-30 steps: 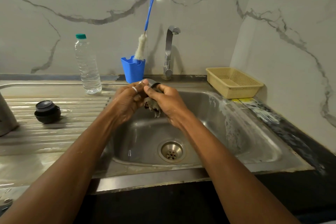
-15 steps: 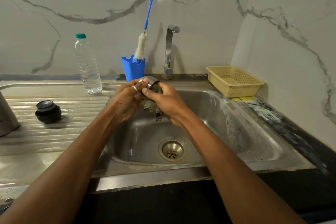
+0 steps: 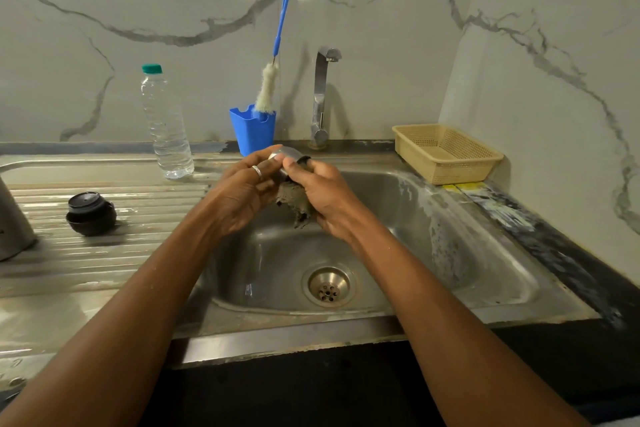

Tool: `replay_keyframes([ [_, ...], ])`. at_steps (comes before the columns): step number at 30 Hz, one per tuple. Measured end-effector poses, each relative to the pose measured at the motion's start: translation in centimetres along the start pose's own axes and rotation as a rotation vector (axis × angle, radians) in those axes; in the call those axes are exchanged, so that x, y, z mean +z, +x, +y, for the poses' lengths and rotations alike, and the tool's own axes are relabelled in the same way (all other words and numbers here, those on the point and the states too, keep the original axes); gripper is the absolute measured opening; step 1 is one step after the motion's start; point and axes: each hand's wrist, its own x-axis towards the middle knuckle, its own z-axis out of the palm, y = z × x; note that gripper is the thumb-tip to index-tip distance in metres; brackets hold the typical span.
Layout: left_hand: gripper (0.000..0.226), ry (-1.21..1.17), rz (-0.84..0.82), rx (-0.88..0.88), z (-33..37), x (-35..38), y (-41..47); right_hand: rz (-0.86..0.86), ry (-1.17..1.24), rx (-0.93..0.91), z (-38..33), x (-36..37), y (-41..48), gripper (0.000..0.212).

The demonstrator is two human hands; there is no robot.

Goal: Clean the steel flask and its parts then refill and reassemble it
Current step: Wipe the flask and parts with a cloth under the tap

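Note:
Over the sink basin (image 3: 398,253), my left hand (image 3: 242,194) grips a small steel flask cup (image 3: 291,151) by its rim. My right hand (image 3: 325,194) holds a grey-brown scrub pad (image 3: 294,201) against the cup, and the pad's ragged end hangs below my fingers. Most of the cup is hidden by both hands. A black flask stopper (image 3: 90,213) stands on the ribbed drainboard at the left. The steel flask body (image 3: 14,218) shows only partly at the far left edge.
A clear water bottle (image 3: 166,125) with a green cap stands behind the drainboard. A blue holder (image 3: 252,130) carries a long bottle brush (image 3: 273,66) beside the tap (image 3: 322,94), from which no water runs. A beige plastic basket (image 3: 446,152) sits at the sink's back right corner.
The cup has turned slightly between my hands and the pad has shifted against it. Both hands stay in the same place over the sink.

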Motion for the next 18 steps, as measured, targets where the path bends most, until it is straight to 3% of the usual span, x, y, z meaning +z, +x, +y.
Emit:
replay_keyframes([
  [3,0.050,-0.005,0.042,-0.061,0.2,0.8,-0.1,0.006,-0.598,-0.329,0.8,-0.5,0.2,0.037],
  [5,0.038,0.003,0.088,-0.068,0.3,0.8,0.0,-0.071,-0.885,-0.488,1.7,-0.5,0.6,0.047],
  [7,0.032,0.014,0.102,-0.057,0.3,0.5,-0.1,-0.066,-0.791,-0.433,2.1,0.0,0.6,0.044],
  [10,0.032,-0.020,0.073,-0.007,0.6,0.4,-0.3,-0.068,-0.115,-0.019,1.2,0.8,0.5,0.034],
  [12,0.032,-0.028,0.052,0.008,0.6,0.6,-0.4,-0.127,0.180,0.078,1.0,0.3,1.0,0.034],
  [14,0.032,-0.008,0.018,-0.006,0.5,0.8,-0.5,-0.119,0.083,-0.006,0.8,-0.2,0.8,0.033],
  [18,0.035,0.131,-0.004,-0.056,0.2,0.8,-0.6,-0.039,-0.657,-0.382,1.0,-0.7,0.5,0.035],
])
